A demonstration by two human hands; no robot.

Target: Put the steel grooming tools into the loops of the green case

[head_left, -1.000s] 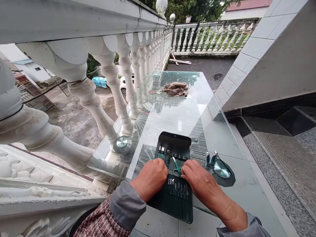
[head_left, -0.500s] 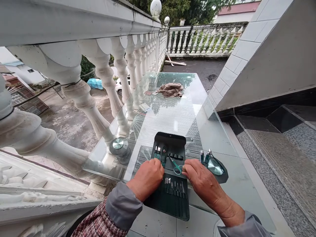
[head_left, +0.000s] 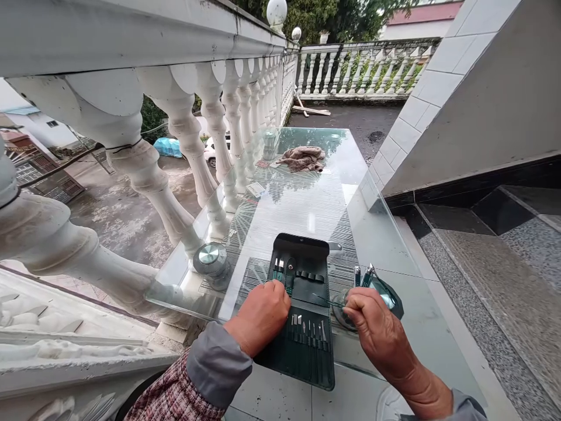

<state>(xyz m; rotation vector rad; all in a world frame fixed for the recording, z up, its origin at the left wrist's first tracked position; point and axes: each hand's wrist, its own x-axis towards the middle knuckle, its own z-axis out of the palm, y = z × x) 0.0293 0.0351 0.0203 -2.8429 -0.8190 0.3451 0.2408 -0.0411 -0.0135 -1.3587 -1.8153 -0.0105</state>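
Observation:
A black manicure case (head_left: 302, 371) lies unfolded on the glass table. Small metal tools (head_left: 309, 330) sit in loops on its lower half, and several more stand at the upper left beside vacant loops. My left hand (head_left: 265, 313) is closed over the case's left edge near the fold; its fingertips are hidden. Just right of the case, my right hand (head_left: 377, 327) pinches green-handled scissors (head_left: 335, 303), their thin tip pointing left over the fold. Two nail clippers (head_left: 363, 275) rest behind that hand, on a round metal disc (head_left: 388, 299) partly covered by it.
The glass table (head_left: 385, 245) stretches away from me. A brown cloth (head_left: 302, 159) and a small card (head_left: 255, 189) lie farther back. Another metal disc (head_left: 210, 255) shows at the left corner. White balusters (head_left: 184, 128) line the left; stone steps (head_left: 495, 263) rise on the right.
My right hand has moved right with the scissors, lifting them away from the case's upper half. My left hand stays at the case's left edge.

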